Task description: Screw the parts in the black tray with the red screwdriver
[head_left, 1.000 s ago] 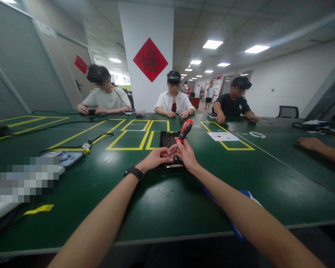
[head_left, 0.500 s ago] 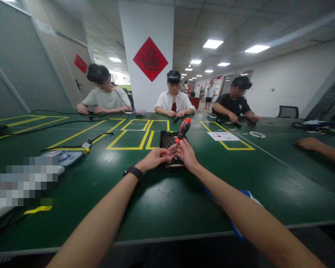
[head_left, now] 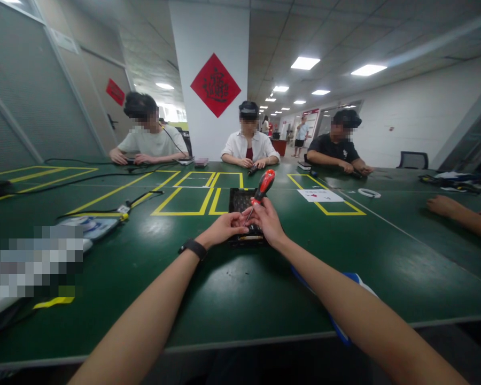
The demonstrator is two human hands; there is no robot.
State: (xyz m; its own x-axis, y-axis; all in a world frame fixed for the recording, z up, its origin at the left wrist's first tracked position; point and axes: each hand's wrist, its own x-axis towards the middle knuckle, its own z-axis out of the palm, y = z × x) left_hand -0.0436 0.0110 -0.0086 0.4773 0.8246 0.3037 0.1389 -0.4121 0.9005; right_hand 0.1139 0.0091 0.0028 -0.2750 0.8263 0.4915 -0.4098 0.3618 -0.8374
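Note:
A screwdriver (head_left: 265, 183) with a red and black handle leans tilted, handle up, its thin shaft pointing down to the left. My right hand (head_left: 268, 222) is closed around its collar and upper shaft. With fingers pinched near the shaft's lower end, my left hand (head_left: 224, 227) wears a black band at the wrist. What those fingertips hold, if anything, is too small to make out. Below both hands lies a black tray-like case (head_left: 235, 199) with small dark parts inside, partly covered by my fingers.
Yellow tape rectangles mark the green table (head_left: 232, 299). A white paper (head_left: 320, 195) and a white ring (head_left: 369, 193) lie to the right. A blue-and-white item (head_left: 340, 326) sits partly under my right forearm. Cables run on the left. Several people sit around the table.
My hands and the screwdriver keep almost the same place. Across the table at the right, the person in black has brought their hands closer together.

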